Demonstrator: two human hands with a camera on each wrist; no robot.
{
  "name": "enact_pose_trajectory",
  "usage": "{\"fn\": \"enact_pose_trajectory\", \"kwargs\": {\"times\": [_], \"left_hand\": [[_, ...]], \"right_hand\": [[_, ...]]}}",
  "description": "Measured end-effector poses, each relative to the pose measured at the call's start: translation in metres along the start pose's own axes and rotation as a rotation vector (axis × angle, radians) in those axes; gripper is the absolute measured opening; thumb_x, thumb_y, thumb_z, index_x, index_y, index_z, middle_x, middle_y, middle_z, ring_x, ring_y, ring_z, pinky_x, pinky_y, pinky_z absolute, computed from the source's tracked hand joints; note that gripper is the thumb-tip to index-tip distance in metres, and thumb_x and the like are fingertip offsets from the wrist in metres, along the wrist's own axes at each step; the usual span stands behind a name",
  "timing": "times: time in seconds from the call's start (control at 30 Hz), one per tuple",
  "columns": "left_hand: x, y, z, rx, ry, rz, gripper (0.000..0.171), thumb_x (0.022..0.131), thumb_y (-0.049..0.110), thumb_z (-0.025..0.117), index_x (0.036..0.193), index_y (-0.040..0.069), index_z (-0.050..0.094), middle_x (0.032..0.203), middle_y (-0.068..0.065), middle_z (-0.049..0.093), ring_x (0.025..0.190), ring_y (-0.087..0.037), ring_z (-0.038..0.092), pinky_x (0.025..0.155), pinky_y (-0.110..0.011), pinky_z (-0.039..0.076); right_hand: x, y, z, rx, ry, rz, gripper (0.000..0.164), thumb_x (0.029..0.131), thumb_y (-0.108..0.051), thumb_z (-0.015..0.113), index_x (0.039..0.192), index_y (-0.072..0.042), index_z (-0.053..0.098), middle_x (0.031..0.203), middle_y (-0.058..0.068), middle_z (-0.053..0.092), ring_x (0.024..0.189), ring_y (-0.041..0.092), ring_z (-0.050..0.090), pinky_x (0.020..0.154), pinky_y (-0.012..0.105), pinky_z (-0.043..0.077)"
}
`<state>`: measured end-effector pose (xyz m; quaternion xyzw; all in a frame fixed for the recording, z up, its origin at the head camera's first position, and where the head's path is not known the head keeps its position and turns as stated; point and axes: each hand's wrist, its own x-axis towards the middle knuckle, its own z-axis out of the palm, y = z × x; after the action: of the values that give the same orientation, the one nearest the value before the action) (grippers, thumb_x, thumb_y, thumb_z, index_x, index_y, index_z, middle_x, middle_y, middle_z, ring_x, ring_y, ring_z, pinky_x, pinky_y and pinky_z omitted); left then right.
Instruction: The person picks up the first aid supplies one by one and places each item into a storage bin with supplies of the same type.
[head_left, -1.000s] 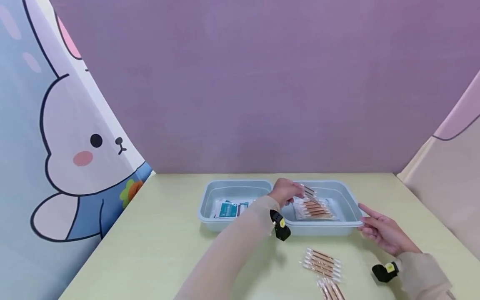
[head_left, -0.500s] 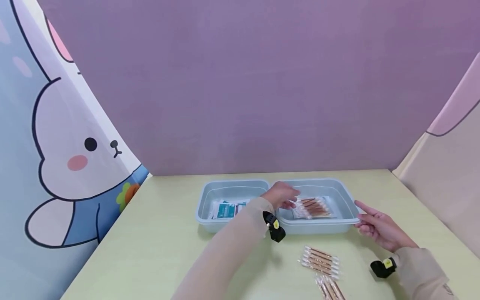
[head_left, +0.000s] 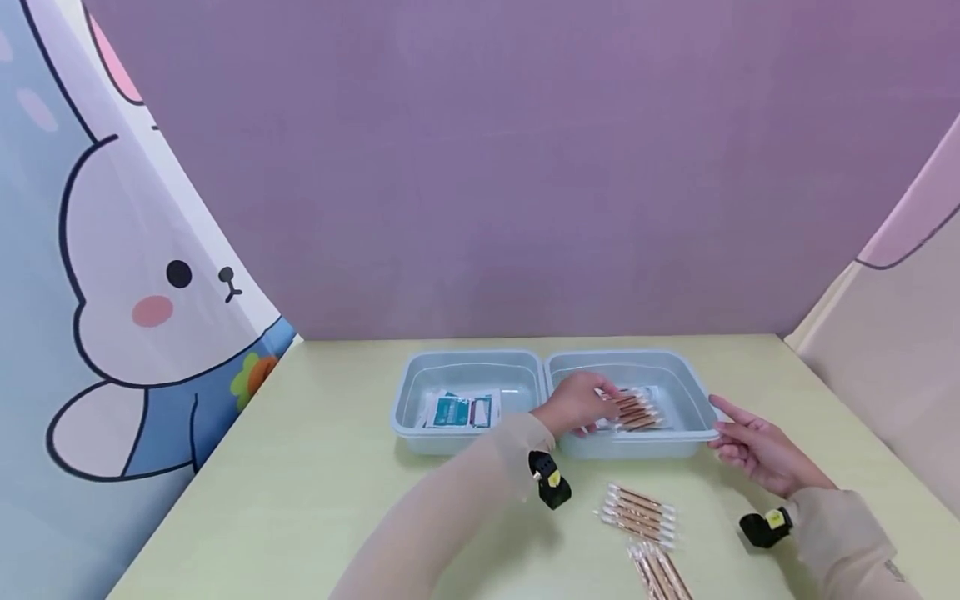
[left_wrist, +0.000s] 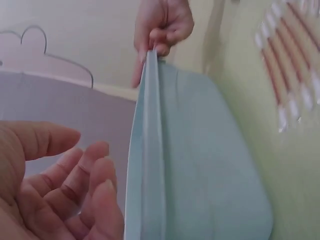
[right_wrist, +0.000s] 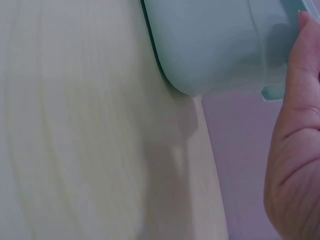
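Observation:
In the head view my left hand [head_left: 581,402] reaches over the near-left side of the right light-blue plastic tray [head_left: 686,392], its fingers overlapping the packs of cotton swabs [head_left: 637,411] inside. The left wrist view shows a gap between the thumb [left_wrist: 55,140] and the loosely bent fingers, with nothing between them. At the tray's right end my right hand [head_left: 768,454] pinches the rim, thumb on top and fingers below. Its thumb also shows against the rim in the right wrist view. Part of the swabs lies hidden behind the left hand.
A matching tray [head_left: 405,408] on the left holds teal-and-white sachets [head_left: 457,410]. Two packs of brown-stemmed cotton swabs, an upper pack [head_left: 637,515] and a lower pack [head_left: 660,573], lie on the pale table [head_left: 300,500] in front. A purple panel [head_left: 487,167] rises behind.
A second ago my left hand held a pack of swabs over the right tray; it has let go, and the hand has since moved slightly right over the packs. The right hand keeps its grip.

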<state>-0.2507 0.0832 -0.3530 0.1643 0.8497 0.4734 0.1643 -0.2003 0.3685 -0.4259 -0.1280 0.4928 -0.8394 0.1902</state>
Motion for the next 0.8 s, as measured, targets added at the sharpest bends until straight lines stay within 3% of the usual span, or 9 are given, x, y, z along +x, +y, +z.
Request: {"fn": "enact_pose_trajectory", "kwargs": {"times": [0.17,0.37,0.6,0.8], "left_hand": [[-0.013,-0.001,0.009,0.019,-0.069,0.082,0.011,0.088,0.011,0.068,0.099,0.013,0.071,0.076,0.007,0.062,0.051,-0.014,0.054,0.05,-0.03,0.048],[-0.021,-0.005,0.014,0.073,-0.251,0.23,0.017,0.089,0.01,0.067,0.106,0.007,0.07,0.079,0.0,0.069,0.058,-0.017,0.06,0.058,-0.023,0.049],[-0.024,-0.02,0.02,0.305,-0.36,0.394,0.022,0.09,0.014,0.068,0.11,0.007,0.068,0.097,0.003,0.069,0.083,0.003,0.058,0.074,-0.011,0.042],[-0.027,-0.033,0.031,0.497,-0.427,0.434,0.029,0.09,0.017,0.067,0.118,0.012,0.065,0.119,0.002,0.064,0.102,-0.002,0.057,0.084,-0.011,0.039]], "right_hand": [[-0.001,0.004,-0.001,0.0,-0.001,0.005,0.046,0.102,-0.001,0.038,0.12,-0.033,0.067,0.086,0.01,0.072,0.073,0.008,0.068,0.066,0.017,0.052],[-0.001,0.002,-0.001,-0.002,-0.004,-0.01,0.048,0.103,0.0,0.035,0.121,-0.033,0.066,0.087,0.01,0.072,0.072,0.008,0.068,0.065,0.018,0.052],[0.004,-0.005,0.002,-0.01,0.002,-0.01,0.047,0.103,-0.001,0.036,0.12,-0.032,0.067,0.085,0.01,0.072,0.071,0.008,0.068,0.064,0.017,0.052],[0.002,-0.002,0.003,-0.008,0.024,0.015,0.046,0.102,-0.001,0.038,0.117,-0.033,0.068,0.084,0.01,0.072,0.07,0.008,0.067,0.063,0.017,0.052]]}}
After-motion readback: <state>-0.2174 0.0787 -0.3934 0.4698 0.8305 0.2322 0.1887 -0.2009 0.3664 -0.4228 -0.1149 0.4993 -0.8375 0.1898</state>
